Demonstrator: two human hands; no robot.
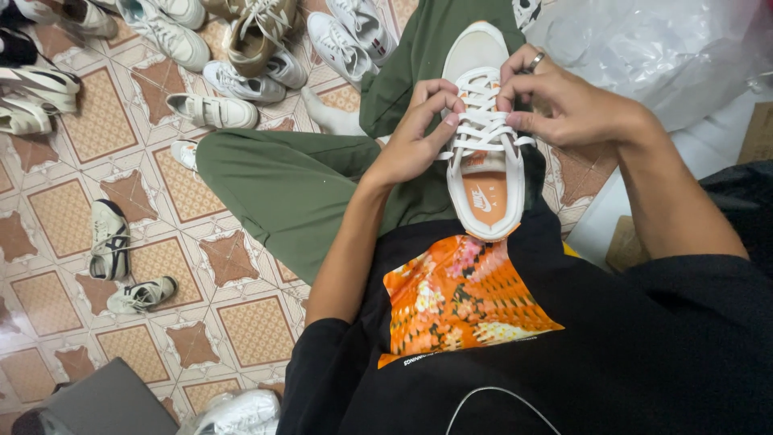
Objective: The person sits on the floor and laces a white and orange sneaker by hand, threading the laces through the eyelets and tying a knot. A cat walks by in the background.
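Observation:
A cream-white sneaker point(483, 173) with an orange insole rests on my lap, toe pointing away. Both hands work its white laces point(481, 121). My left hand point(419, 133) pinches a lace on the shoe's left side between thumb and fingers. My right hand point(555, 101), with a ring on one finger, pinches a lace on the right side near the upper eyelets. I sit cross-legged in green trousers point(298, 189) and a black shirt with an orange print point(455, 298).
Many loose sneakers point(241, 80) lie across the patterned tile floor point(72, 225) to the left and far side, including a dark-striped pair point(113, 242). A clear plastic bag point(660, 48) sits at the upper right. A grey box point(105, 403) is at the lower left.

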